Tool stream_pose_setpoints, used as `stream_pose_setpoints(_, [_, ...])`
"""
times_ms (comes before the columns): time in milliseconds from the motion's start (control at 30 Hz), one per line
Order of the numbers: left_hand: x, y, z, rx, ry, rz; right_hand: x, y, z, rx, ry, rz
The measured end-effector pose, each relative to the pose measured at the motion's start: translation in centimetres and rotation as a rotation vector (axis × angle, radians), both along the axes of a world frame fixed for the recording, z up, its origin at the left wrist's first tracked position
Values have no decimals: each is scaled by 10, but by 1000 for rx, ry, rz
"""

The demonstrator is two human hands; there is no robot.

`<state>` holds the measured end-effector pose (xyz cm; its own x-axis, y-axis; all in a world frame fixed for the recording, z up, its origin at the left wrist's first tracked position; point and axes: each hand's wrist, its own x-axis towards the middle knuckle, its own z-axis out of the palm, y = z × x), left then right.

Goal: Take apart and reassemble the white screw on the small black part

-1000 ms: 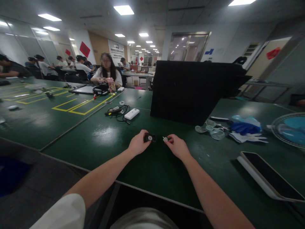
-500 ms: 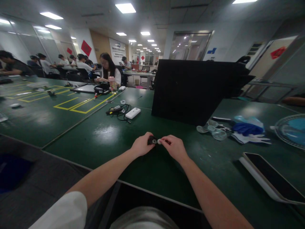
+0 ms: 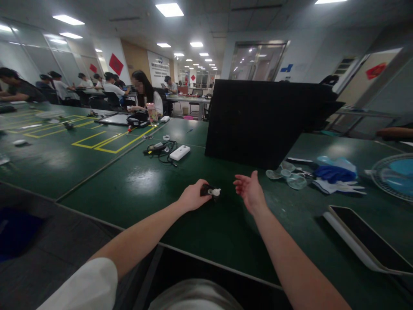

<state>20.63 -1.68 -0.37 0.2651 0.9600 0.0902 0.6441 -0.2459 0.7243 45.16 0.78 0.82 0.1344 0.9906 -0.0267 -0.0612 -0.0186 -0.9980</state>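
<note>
My left hand (image 3: 192,196) is closed around a small black object (image 3: 204,190) just above or on the green table; its exact kind I cannot make out. A white round cap-like piece (image 3: 217,192) sits at the right side of this object, beside a small pale ring on it. To the right, apart from both, my right hand (image 3: 249,189) is raised with its fingers stretched out and its palm turned inward, holding nothing.
A large black panel (image 3: 251,122) stands behind my hands. Clear plastic cups (image 3: 292,176), blue-and-white gloves (image 3: 337,174) and a tablet-like device (image 3: 368,241) lie to the right. A white power bank-like box (image 3: 180,153) and cables (image 3: 163,156) lie at the back left. A person (image 3: 148,92) sits beyond.
My right hand has let go of the white cap-like piece and moved right, its fingers opening. The white piece stays at the black object in my left hand, which has hardly moved.
</note>
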Motion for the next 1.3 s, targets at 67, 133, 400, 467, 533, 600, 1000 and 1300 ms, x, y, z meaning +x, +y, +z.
stream_pose_setpoints(67, [0,0,1,-6,-5,1,16,8,-3,-104,240,-14])
stream_pose_setpoints(133, [-1,0,1,2,-6,2,29,13,-6,-169,388,-24])
stream_pose_setpoints(400, [-1,1,1,1,20,8,34,17,-11,-232,531,-30])
stream_pose_setpoints(467, [-1,0,3,-2,25,9,34,18,-12,-241,553,-35])
stream_pose_setpoints(533, [-1,-1,4,-6,24,11,36,19,-13,-238,567,-34])
stream_pose_setpoints(600, [-2,-2,4,-13,10,7,37,19,-14,-229,558,-23])
stream_pose_setpoints(1000, [-98,41,-3,112,208,358,39,21,-19,-223,549,-16])
stream_pose_setpoints(1300, [-157,39,3,198,424,488,37,20,-15,-243,595,-45])
